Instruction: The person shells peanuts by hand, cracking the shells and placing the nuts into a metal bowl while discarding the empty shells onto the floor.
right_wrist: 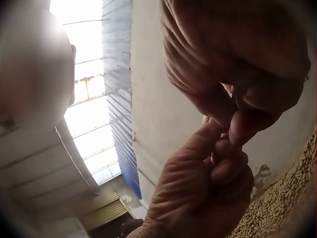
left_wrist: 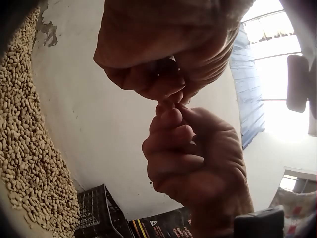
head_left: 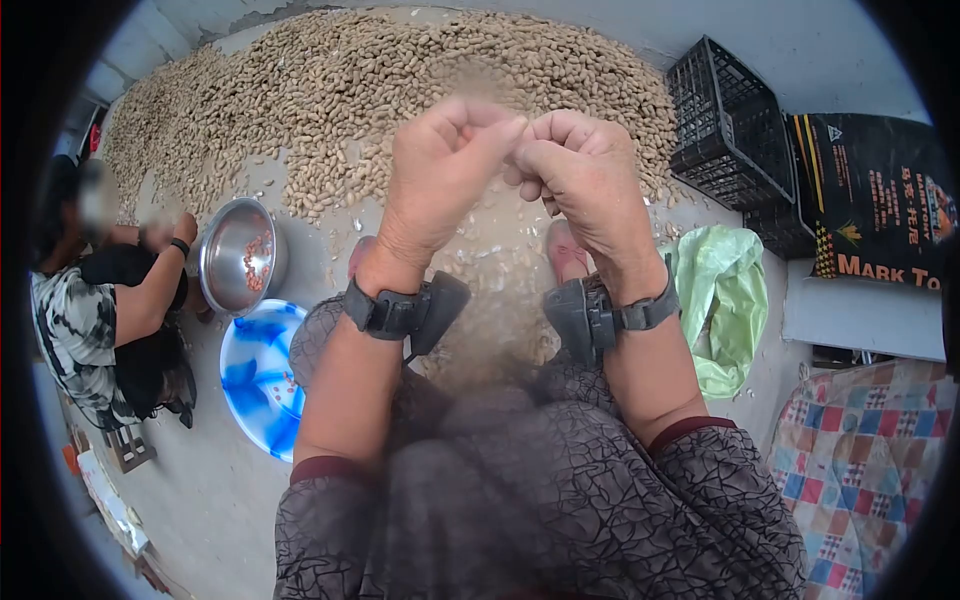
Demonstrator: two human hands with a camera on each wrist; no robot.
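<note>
Both hands are raised in front of the peanut pile [head_left: 330, 95], with their fingertips meeting. My left hand [head_left: 440, 180] curls its fingers and pinches with thumb and forefinger; a reddish bit shows inside its curl. Opposite it, my right hand [head_left: 592, 180] pinches at the same spot, its other fingers bent. Between the fingertips is a small peanut [right_wrist: 205, 119], of which only a pale edge shows in the right wrist view. The rest of it is hidden by the fingers.
At left, another person [head_left: 100, 300] sits by a steel bowl [head_left: 215, 260] holding reddish kernels. A blue-and-white basin [head_left: 240, 375] stands nearer. On the right are a green plastic bag [head_left: 735, 270], a black crate [head_left: 725, 120], a black printed sack [head_left: 870, 190] and a checked cloth [head_left: 860, 460].
</note>
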